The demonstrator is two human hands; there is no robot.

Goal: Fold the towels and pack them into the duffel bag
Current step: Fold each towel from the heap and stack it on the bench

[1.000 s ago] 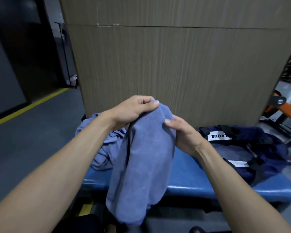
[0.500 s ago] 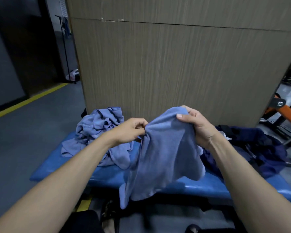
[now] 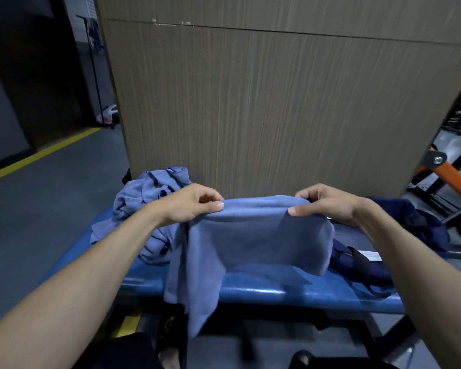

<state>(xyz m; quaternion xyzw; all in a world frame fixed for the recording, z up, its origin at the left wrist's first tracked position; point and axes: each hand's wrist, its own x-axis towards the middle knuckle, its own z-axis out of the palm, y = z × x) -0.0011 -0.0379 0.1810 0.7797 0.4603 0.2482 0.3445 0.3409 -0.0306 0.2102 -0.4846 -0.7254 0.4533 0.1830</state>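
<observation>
above the blue bench (image 3: 250, 291), left hand (image 3: 190, 207) & right hand (image 3: 328, 206) each pinch a top corner of the blue towel (image 3: 250, 241), stretched between them, rest hanging down. more towels (image 3: 147, 201) heaped at bench's left; dark duffel bag (image 3: 399, 235) at right.

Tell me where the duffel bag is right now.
In the head view the dark navy duffel bag lies at the right end of the blue bench, behind the right hand and partly hidden by the held towel.
</observation>
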